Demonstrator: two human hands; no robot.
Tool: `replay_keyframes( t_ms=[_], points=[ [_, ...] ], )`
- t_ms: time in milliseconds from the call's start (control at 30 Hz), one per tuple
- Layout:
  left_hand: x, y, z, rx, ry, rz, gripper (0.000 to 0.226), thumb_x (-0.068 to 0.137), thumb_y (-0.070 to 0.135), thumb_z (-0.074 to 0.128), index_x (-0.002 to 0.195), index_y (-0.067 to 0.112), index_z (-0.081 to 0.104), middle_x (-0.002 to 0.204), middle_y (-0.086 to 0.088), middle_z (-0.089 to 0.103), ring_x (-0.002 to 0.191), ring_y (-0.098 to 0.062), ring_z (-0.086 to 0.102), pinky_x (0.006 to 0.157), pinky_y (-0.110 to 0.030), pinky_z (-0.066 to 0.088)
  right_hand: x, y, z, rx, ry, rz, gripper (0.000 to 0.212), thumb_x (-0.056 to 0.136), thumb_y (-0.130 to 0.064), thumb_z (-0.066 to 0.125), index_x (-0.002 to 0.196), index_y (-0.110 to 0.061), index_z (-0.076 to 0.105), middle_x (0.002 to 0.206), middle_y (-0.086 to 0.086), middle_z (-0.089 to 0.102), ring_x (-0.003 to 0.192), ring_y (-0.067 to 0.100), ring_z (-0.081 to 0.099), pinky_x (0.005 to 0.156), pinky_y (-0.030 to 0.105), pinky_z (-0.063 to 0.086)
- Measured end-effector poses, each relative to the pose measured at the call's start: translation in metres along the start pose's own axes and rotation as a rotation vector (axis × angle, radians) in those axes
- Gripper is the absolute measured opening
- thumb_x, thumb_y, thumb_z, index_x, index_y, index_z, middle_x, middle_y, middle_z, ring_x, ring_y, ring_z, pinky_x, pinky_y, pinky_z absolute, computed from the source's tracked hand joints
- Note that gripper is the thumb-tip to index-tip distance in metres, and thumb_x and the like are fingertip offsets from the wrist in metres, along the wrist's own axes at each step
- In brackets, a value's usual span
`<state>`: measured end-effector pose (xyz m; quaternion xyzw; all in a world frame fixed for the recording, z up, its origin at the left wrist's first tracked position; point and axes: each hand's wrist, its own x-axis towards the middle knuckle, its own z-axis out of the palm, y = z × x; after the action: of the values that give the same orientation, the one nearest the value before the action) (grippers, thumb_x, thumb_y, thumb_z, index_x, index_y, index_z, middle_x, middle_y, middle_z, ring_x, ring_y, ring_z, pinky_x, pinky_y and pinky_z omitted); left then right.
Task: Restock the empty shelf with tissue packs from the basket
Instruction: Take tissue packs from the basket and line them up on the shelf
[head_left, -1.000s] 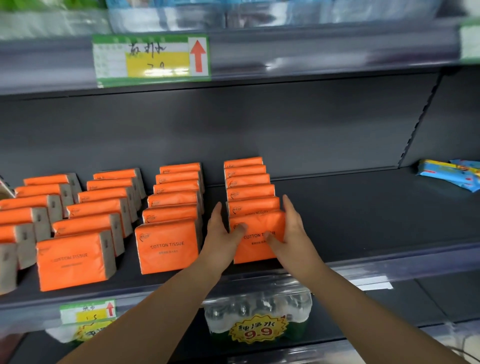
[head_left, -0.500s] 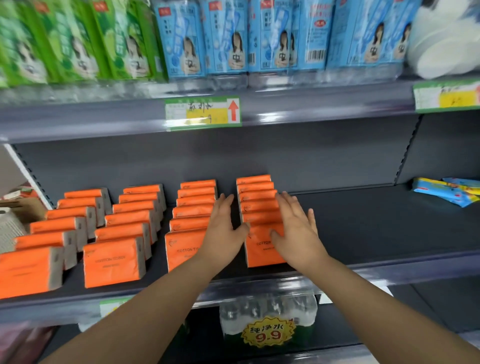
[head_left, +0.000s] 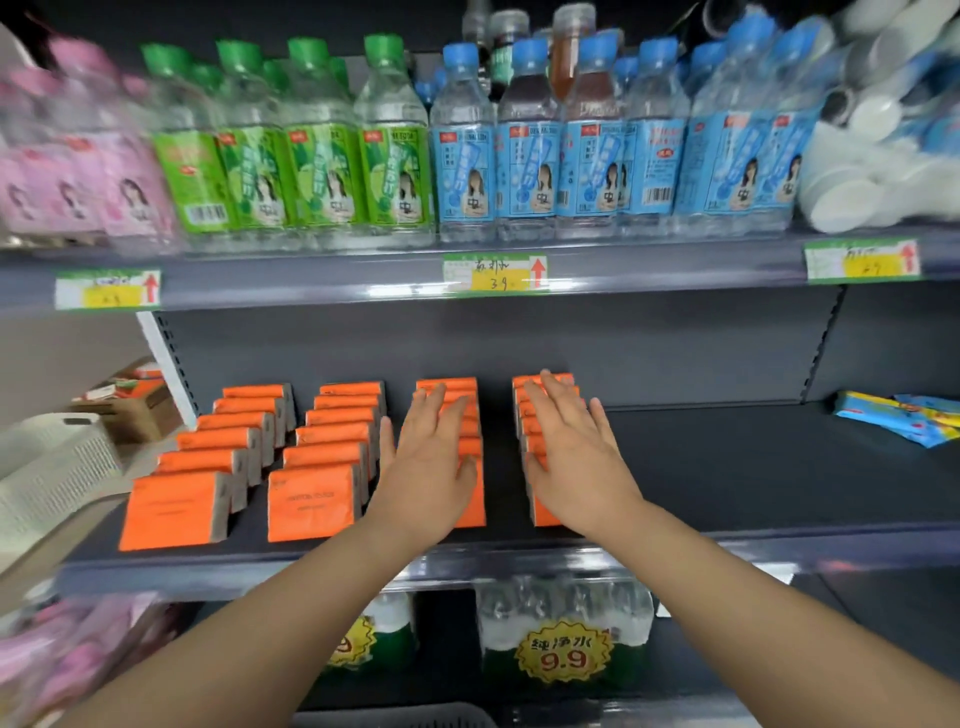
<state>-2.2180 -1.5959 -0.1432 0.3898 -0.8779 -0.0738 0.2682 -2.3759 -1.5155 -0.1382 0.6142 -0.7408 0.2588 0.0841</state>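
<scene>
Orange tissue packs (head_left: 311, 501) stand upright in several front-to-back rows on the dark grey shelf (head_left: 753, 467). My left hand (head_left: 428, 462) lies flat with spread fingers over the third row from the left. My right hand (head_left: 574, 457) lies flat over the rightmost row, hiding most of its front pack. Neither hand grips a pack. A white perforated basket (head_left: 52, 467) sits at the left edge, its inside hidden.
Bottled drinks (head_left: 467, 156) with green, blue and pink labels fill the shelf above. Blue packets (head_left: 904, 418) lie at the far right of the tissue shelf. Bottled water packs with a 9.9 price tag (head_left: 563, 652) sit below. Cardboard boxes (head_left: 130, 405) stand behind the basket.
Both hands let go of the front pack of the rightmost row and now lie flat on two rows. The view tilted up, showing the bottle shelf.
</scene>
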Motion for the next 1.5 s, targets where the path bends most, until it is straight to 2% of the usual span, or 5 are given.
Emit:
replay_keyframes(
  t_ms=[167,467,833,1133,1500],
  points=[
    [-0.03,-0.007,-0.019,0.095,-0.002,-0.018,0.069,0.096,0.026,0.046,0.153,0.024,0.009,0.162,0.003,-0.009,0.148,-0.015,-0.015,0.116,-0.047,-0.011,-0.017,-0.025,-0.001,-0.079,-0.017,-0.081,0.076,0.092,-0.019,0.05,0.153,-0.022,0.005,0.162,-0.003,-0.005,0.148,0.015,-0.009,0.115,0.032,-0.012],
    [-0.092,-0.031,-0.02,0.209,-0.048,-0.096,0.077,0.094,0.031,0.047,0.153,0.022,0.0,0.161,0.001,-0.011,0.147,-0.019,-0.019,0.116,-0.05,-0.01,-0.059,-0.057,0.017,-0.165,-0.132,-0.13,0.082,0.088,-0.028,0.052,0.153,-0.028,0.003,0.161,-0.001,-0.01,0.148,0.018,-0.013,0.12,0.04,-0.007],
    [-0.169,-0.058,0.003,0.297,-0.212,-0.172,0.076,0.093,0.038,0.047,0.153,0.019,0.004,0.162,-0.005,-0.003,0.148,-0.025,-0.013,0.118,-0.054,-0.003,-0.121,-0.082,0.063,-0.123,-0.3,-0.186,0.08,0.09,-0.028,0.053,0.154,-0.025,0.005,0.161,-0.001,-0.01,0.148,0.016,-0.012,0.118,0.036,-0.01],
    [-0.229,-0.079,0.045,0.222,-0.366,-0.248,0.076,0.093,0.036,0.048,0.153,0.016,0.007,0.162,-0.008,0.003,0.149,-0.027,-0.008,0.118,-0.05,-0.003,-0.172,-0.088,0.107,-0.127,-0.508,-0.253,0.076,0.091,-0.022,0.05,0.154,-0.023,0.006,0.162,-0.001,-0.007,0.148,0.015,-0.011,0.113,0.028,-0.013],
    [-0.289,-0.12,0.11,0.006,-0.581,-0.466,0.078,0.084,0.038,0.061,0.147,0.01,0.025,0.153,-0.011,0.029,0.145,-0.031,0.019,0.118,-0.045,0.019,-0.227,-0.085,0.173,-0.196,-0.825,-0.258,0.078,0.088,-0.019,0.057,0.153,-0.016,0.014,0.162,0.005,0.004,0.149,0.02,0.0,0.115,0.03,-0.006]
  ],
)
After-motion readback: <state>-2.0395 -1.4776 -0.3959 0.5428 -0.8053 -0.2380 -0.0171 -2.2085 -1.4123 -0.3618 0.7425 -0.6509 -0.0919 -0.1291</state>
